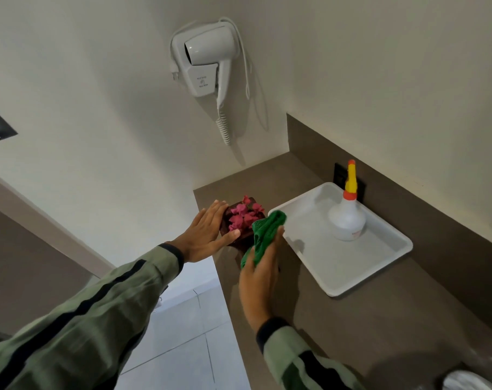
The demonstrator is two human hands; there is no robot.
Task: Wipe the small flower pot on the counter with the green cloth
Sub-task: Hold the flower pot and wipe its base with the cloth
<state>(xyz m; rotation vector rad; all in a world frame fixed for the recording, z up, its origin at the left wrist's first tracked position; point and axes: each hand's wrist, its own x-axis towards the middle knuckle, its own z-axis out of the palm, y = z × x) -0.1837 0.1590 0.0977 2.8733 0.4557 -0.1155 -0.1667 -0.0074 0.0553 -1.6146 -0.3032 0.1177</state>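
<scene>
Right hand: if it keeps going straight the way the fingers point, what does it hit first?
The right hand points up and away along the counter, with the cloth bunched ahead of its fingers. The cloth already looks pressed against the pot, so the pot comes first; the tray lies just to the right. Depth is uncertain.

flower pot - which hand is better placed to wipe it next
Right: the right hand already holds the green cloth against the flower pot, while the left hand steadies it.

pot (240, 220) left of tray (380, 266), bottle (347, 218) on tray
</scene>
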